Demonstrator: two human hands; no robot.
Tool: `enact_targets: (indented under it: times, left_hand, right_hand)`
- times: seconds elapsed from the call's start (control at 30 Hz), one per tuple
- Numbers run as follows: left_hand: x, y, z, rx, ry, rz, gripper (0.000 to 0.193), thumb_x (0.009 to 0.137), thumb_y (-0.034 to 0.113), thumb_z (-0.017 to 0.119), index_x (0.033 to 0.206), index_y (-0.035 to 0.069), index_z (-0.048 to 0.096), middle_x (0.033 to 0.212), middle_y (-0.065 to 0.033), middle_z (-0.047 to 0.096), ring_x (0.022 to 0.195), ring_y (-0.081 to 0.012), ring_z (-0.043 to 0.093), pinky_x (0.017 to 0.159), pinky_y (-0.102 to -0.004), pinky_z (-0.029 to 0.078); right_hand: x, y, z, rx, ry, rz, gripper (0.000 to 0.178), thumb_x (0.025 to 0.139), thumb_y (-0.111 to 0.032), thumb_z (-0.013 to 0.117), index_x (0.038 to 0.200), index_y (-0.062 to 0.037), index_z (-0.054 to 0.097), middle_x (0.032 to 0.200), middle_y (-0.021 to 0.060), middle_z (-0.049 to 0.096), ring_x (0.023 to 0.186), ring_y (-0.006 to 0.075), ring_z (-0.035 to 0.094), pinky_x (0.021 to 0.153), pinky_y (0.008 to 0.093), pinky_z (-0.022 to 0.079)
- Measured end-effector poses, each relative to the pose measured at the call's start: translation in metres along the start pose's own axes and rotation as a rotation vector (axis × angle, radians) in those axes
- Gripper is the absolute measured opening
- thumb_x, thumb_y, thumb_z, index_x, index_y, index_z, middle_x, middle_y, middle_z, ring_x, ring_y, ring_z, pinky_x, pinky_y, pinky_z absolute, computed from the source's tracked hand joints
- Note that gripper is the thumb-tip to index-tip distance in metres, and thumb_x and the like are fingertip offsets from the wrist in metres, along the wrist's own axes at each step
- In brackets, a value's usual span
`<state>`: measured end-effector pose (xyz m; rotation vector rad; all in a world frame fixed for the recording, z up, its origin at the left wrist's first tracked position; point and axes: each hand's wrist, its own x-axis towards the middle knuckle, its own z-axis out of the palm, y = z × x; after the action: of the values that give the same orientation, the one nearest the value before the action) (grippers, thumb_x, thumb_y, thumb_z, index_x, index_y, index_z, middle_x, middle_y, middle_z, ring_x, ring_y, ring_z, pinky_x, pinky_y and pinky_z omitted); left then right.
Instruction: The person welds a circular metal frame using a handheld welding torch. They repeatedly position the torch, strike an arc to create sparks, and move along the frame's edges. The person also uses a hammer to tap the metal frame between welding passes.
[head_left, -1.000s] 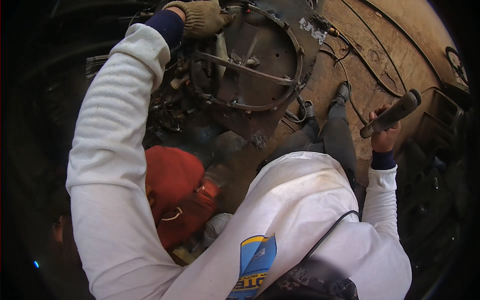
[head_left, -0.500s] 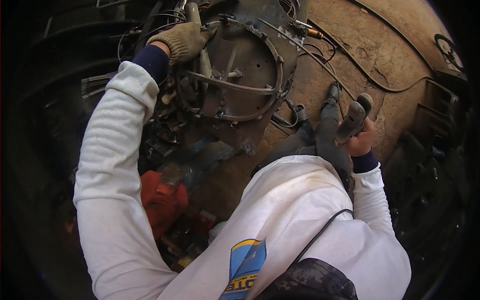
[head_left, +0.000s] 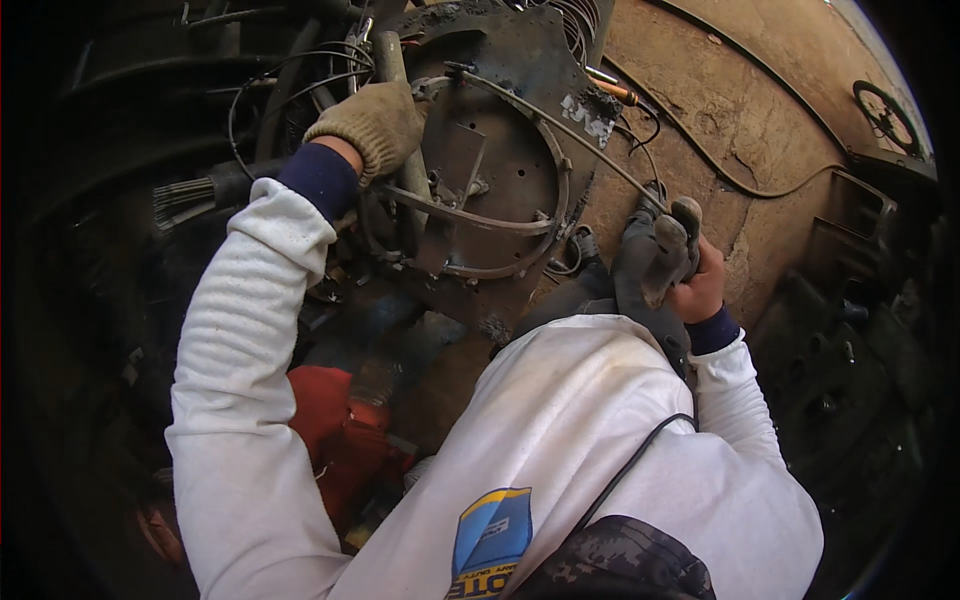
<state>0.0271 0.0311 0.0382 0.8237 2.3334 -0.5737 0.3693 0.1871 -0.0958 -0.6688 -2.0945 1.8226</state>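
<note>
In a knitted beige glove, my left hand [head_left: 375, 125] is closed over a grey metal pipe [head_left: 414, 172], which shows above and below it. The pipe lies across the left side of a rusty metal ring [head_left: 560, 165] on a dark steel plate [head_left: 515, 125]. My right hand [head_left: 695, 285] is closed, with worn grey material [head_left: 660, 255] covering its finger area; whether that is a glove or a grip I cannot tell. From it a long thin metal rod [head_left: 570, 133] reaches up and left. The rod's dark tip is at the ring's upper edge, near my left fingers.
An orange-handled tool [head_left: 622, 93] with a cable lies at the plate's upper right. A hose [head_left: 725, 172] curves over the brown floor. A bundle of thin rods [head_left: 183, 203] is at the left, and red cloth [head_left: 335, 410] lies below my left arm. A wheel [head_left: 886, 115] stands far right.
My right hand has moved left, bringing the rod's tip left and down to the ring's upper edge. My left hand sits slightly lower along the pipe. The view has shifted a little.
</note>
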Motion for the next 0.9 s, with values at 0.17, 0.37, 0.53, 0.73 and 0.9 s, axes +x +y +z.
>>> enact_targets:
  times: [0.17,0.37,0.53,0.73,0.9]
  left_hand:
    - [0.007,-0.010,0.006,-0.023,0.012,0.051,0.046,0.095,0.034,0.041,0.112,-0.005,0.057,0.107,-0.0284,0.062,0.104,-0.0413,0.059,0.091,-0.0453,0.046]
    - [0.003,-0.003,-0.004,-0.035,-0.058,0.039,0.047,0.095,0.035,0.041,0.112,-0.006,0.058,0.106,-0.0282,0.062,0.104,-0.0413,0.059,0.091,-0.0451,0.047]
    - [0.003,-0.005,-0.001,-0.057,-0.036,0.010,0.048,0.096,0.037,0.042,0.113,-0.004,0.058,0.108,-0.0266,0.062,0.105,-0.0411,0.059,0.090,-0.0449,0.047]
    - [-0.005,0.002,-0.009,-0.012,-0.045,0.017,0.047,0.096,0.038,0.042,0.114,-0.002,0.059,0.110,-0.0260,0.062,0.106,-0.0406,0.059,0.091,-0.0450,0.046]
    - [0.002,-0.004,-0.002,0.001,-0.026,0.038,0.047,0.095,0.036,0.042,0.113,-0.004,0.059,0.108,-0.0270,0.062,0.105,-0.0407,0.059,0.090,-0.0449,0.047]
  right_hand:
    - [0.009,-0.003,0.007,-0.081,-0.042,-0.027,0.025,0.066,-0.005,0.071,0.089,-0.0016,0.061,0.072,0.0108,0.062,0.063,0.0189,0.061,0.061,0.0270,0.047]
    - [0.018,-0.015,0.010,-0.158,-0.077,-0.006,0.027,0.066,-0.006,0.071,0.091,-0.0017,0.061,0.073,0.0130,0.064,0.065,0.0221,0.064,0.061,0.0296,0.049]
    - [0.019,-0.018,0.009,-0.198,-0.085,-0.015,0.027,0.067,-0.006,0.071,0.092,-0.0018,0.061,0.073,0.0136,0.064,0.064,0.0225,0.065,0.060,0.0297,0.049]
    - [0.013,-0.014,0.008,-0.153,-0.066,-0.019,0.026,0.068,-0.005,0.071,0.092,-0.0016,0.061,0.074,0.0127,0.064,0.065,0.0200,0.064,0.061,0.0290,0.049]
    - [0.013,-0.016,0.010,-0.143,-0.045,-0.021,0.025,0.069,-0.003,0.070,0.092,-0.0012,0.061,0.075,0.0108,0.065,0.067,0.0160,0.064,0.061,0.0276,0.049]
